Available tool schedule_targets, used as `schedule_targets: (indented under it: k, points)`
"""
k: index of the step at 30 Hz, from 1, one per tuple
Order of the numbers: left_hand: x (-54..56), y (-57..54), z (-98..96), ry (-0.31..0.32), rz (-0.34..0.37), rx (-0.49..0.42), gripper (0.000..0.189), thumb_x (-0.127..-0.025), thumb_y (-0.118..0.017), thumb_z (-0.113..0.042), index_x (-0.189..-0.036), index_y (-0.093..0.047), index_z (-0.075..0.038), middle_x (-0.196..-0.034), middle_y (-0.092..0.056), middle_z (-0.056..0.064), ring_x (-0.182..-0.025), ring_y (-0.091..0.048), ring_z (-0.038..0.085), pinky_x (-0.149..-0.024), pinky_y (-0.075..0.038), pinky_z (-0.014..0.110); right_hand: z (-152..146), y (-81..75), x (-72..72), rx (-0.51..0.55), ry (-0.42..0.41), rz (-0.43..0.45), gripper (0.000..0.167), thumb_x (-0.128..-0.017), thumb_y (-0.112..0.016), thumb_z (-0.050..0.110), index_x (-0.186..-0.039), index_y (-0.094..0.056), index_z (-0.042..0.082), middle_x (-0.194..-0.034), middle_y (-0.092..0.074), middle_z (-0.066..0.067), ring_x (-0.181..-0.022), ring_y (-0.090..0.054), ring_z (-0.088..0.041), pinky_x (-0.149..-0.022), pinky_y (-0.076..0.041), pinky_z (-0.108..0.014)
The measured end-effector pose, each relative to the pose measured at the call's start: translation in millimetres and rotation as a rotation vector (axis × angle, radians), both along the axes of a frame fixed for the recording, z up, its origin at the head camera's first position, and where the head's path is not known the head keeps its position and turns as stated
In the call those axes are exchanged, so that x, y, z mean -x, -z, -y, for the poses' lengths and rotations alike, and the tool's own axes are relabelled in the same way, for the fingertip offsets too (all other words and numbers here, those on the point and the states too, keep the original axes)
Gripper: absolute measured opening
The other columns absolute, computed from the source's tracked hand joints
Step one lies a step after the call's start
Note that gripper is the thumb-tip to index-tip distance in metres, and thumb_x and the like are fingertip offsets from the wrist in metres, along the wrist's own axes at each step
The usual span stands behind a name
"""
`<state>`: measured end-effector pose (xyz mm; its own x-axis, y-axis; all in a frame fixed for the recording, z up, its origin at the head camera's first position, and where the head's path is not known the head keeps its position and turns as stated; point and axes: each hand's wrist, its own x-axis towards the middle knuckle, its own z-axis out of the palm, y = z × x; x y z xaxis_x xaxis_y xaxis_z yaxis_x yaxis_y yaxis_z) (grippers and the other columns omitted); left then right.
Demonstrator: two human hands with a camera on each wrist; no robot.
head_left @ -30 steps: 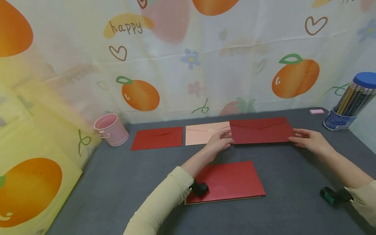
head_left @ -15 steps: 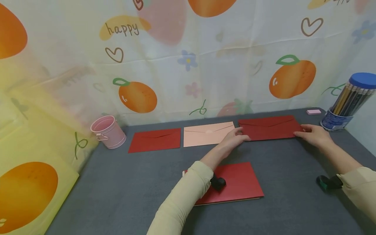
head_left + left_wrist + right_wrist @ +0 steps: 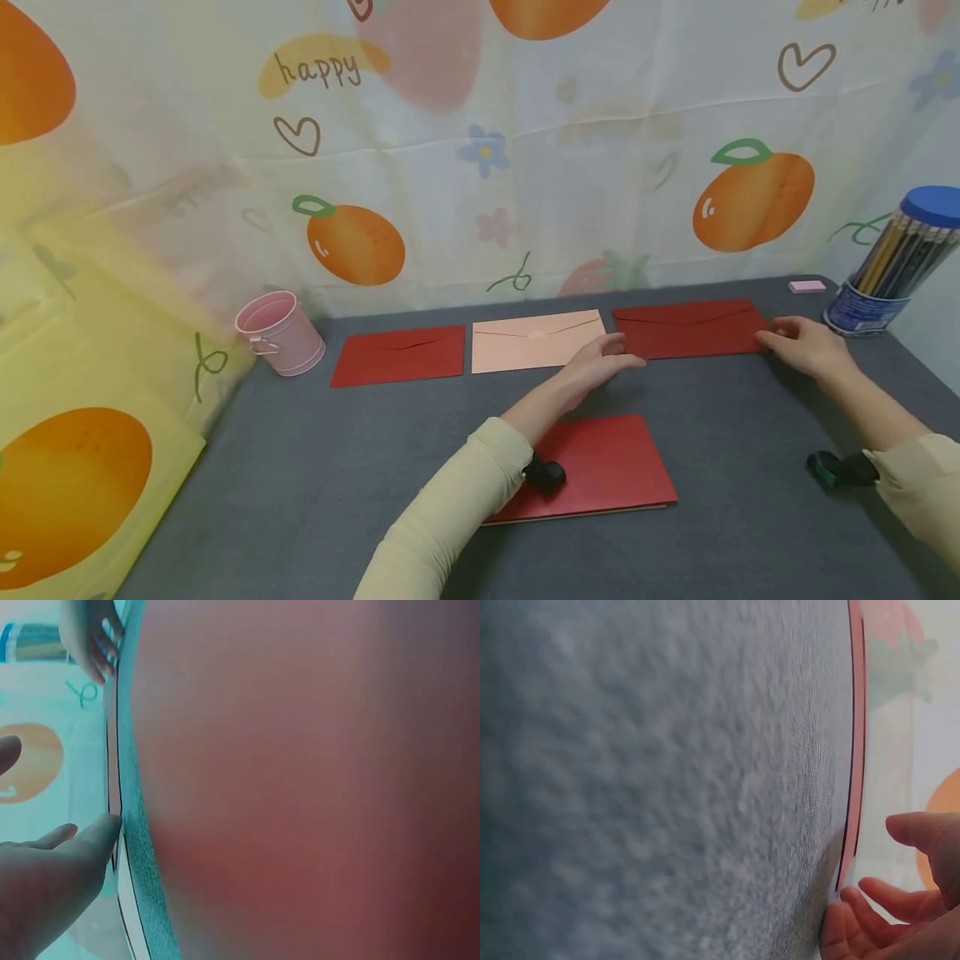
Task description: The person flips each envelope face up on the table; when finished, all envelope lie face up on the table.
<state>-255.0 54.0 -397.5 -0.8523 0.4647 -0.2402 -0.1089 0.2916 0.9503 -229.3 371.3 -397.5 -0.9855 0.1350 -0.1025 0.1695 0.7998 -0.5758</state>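
**Dark red envelope lying flat between two loose hands**

So the dark red envelope (image 3: 686,327) is flap side up, long and matte, with a shallow V flap line along its far edge. It's lying flat right between the hands.

Left hand (image 3: 596,363) is at its near left corner, fingers relaxed, thumb apart, nothing pinched. Right hand (image 3: 813,344) is at the other end, fingers loosely bent and spaced. Can't tell how firmly either one touches.

Just left of the left hand there's a peach envelope (image 3: 525,343), then a smaller red envelope (image 3: 401,357), with a pink bucket (image 3: 281,337) beyond. The left forearm hides part of a red-topped envelope stack (image 3: 615,467). Past the right hand: a pink eraser (image 3: 806,287), plus a pencil tub (image 3: 865,310) to its right.
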Motion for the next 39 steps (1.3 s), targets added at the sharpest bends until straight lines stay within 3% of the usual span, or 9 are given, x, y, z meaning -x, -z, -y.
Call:
schedule_targets:
  k: [6, 10, 13, 17, 21, 24, 30, 33, 39]
  points:
    - [-18.8, -5.5, 23.3, 0.157, -0.111, 0.115, 0.071, -0.091, -0.067, -0.031, -0.152, -0.034, -0.012, -0.151, -0.041, 0.004, -0.137, -0.038, 0.015, -0.109, -0.035, 0.034, 12.8, 4.6, -3.5, -0.027, -0.072, -0.124, 0.066, -0.101, -0.046, 0.036, -0.132, -0.036, -0.021, -0.126, -0.039, -0.046, -0.115, -0.036, -0.059, -0.095, -0.026, -0.069]
    - [-31.6, -8.0, 43.6, 0.264, -0.245, 0.275, 0.074, -0.092, -0.064, -0.038, -0.153, -0.031, -0.014, -0.154, -0.036, 0.001, -0.14, -0.033, 0.013, -0.11, -0.032, 0.033, 34.8, 7.3, -5.8, -0.013, -0.124, -0.209, 0.064, -0.1, -0.051, 0.031, -0.133, -0.035, -0.022, -0.128, -0.038, -0.046, -0.119, -0.032, -0.059, -0.097, -0.018, -0.072]
    - [-41.0, -8.8, 57.9, 0.336, -0.339, 0.39, 0.077, -0.091, -0.063, -0.045, -0.154, -0.029, -0.017, -0.154, -0.035, -0.002, -0.141, -0.031, 0.012, -0.111, -0.031, 0.035, 57.7, 7.2, -10.7, 0.009, -0.172, -0.224, 0.065, -0.099, -0.054, 0.029, -0.136, -0.034, -0.02, -0.133, -0.035, -0.045, -0.123, -0.029, -0.059, -0.098, -0.021, -0.072]
    - [-52.2, -8.2, 73.7, 0.442, -0.422, 0.462, 0.081, -0.09, -0.062, -0.047, -0.155, -0.026, -0.015, -0.157, -0.029, 0.0, -0.145, -0.023, 0.015, -0.116, -0.022, 0.035, 91.9, 5.6, -21.7, 0.037, -0.277, -0.245, 0.066, -0.097, -0.06, 0.026, -0.14, -0.033, -0.017, -0.136, -0.037, -0.04, -0.126, -0.032, -0.055, -0.096, -0.029, -0.069]
    - [-63.5, -8.6, 87.2, 0.543, -0.47, 0.507, 0.085, -0.09, -0.062, -0.05, -0.156, -0.023, -0.012, -0.16, -0.02, 0.004, -0.148, -0.011, 0.02, -0.119, -0.009, 0.039, 124.8, 3.5, -35.9, 0.046, -0.413, -0.281, 0.066, -0.094, -0.065, 0.025, -0.141, -0.037, -0.012, -0.139, -0.04, -0.033, -0.129, -0.033, -0.051, -0.099, -0.029, -0.068]
    - [-71.4, -9.0, 97.2, 0.595, -0.496, 0.543, 0.09, -0.089, -0.062, -0.053, -0.156, -0.021, -0.011, -0.162, -0.016, 0.005, -0.149, -0.007, 0.021, -0.118, -0.006, 0.043, 146.3, 3.3, -48.6, 0.039, -0.509, -0.268, 0.07, -0.093, -0.066, 0.033, -0.144, -0.039, -0.006, -0.145, -0.037, -0.029, -0.134, -0.03, -0.048, -0.101, -0.027, -0.069]
    - [-85.7, -8.9, 120.1, 0.65, -0.541, 0.63, 0.099, -0.084, -0.063, -0.062, -0.157, -0.016, -0.013, -0.163, -0.01, 0.004, -0.149, -0.005, 0.021, -0.118, -0.007, 0.044, 173.5, 4.9, -74.2, 0.057, -0.742, -0.169, 0.082, -0.089, -0.064, 0.053, -0.15, -0.036, 0.005, -0.155, -0.031, -0.018, -0.141, -0.024, -0.04, -0.104, -0.029, -0.066]
    - [-93.5, -10.6, 131.7, 0.655, -0.525, 0.651, 0.102, -0.082, -0.063, -0.065, -0.157, -0.015, -0.016, -0.163, -0.008, 0.001, -0.149, -0.005, 0.019, -0.118, -0.011, 0.043, 178.4, 4.2, -85.0, 0.037, -0.842, -0.119, 0.087, -0.087, -0.061, 0.06, -0.152, -0.032, 0.01, -0.158, -0.026, -0.011, -0.143, -0.023, -0.035, -0.106, -0.029, -0.062]
    - [-107.9, -11.7, 152.7, 0.6, -0.496, 0.676, 0.1, -0.081, -0.066, -0.065, -0.157, -0.018, -0.02, -0.163, -0.008, -0.003, -0.148, -0.006, 0.016, -0.116, -0.021, 0.046, 179.3, 1.2, -100.3, -0.066, -0.907, -0.104, 0.093, -0.084, -0.058, 0.068, -0.155, -0.028, 0.014, -0.16, -0.023, -0.007, -0.143, -0.026, -0.032, -0.105, -0.03, -0.062]
